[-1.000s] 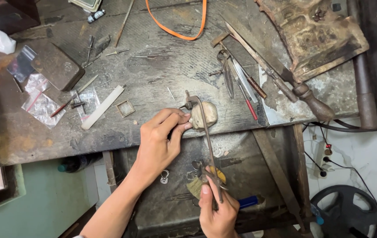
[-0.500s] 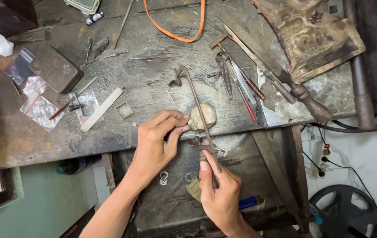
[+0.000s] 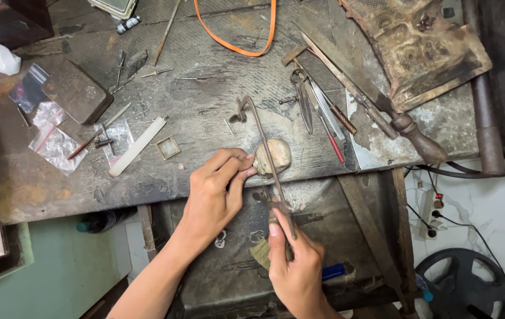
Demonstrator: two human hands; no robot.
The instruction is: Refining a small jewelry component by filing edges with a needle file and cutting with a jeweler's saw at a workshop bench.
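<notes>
Nearest: right hand [image 3: 296, 266], fingers curled closed around the handle of a jeweller's saw frame [image 3: 267, 156], thumb laid along the grip; the thin metal frame runs away from the hand, up across the counter edge, to a hooked far end with a small clamp. Just beneath this hand, in the dark tray [image 3: 217, 272] under the counter, a blue-capped pen [image 3: 335, 272] and a small brush, partly hidden. Next: left hand [image 3: 220, 189], fingers pinched together at the tips against a rounded, pale block [image 3: 276, 156] that sits at the front edge of the counter; what the fingertips grip is too small to make out, possibly a tiny workpiece. The saw frame passes just beside this block. Middle of the worn wooden counter [image 3: 205, 118]: small square metal frame [image 3: 168, 147], white flat stick [image 3: 137, 146], clear plastic bags [image 3: 54, 142], a dark rectangular block [image 3: 75, 91]. To the right: scissors [image 3: 302, 100], a red-handled tool [image 3: 332, 142], files, a wooden-handled tool [image 3: 406, 127]. Farthest: orange cord loop [image 3: 234, 35], a battered, rusty metal slab [image 3: 420, 50].
</notes>
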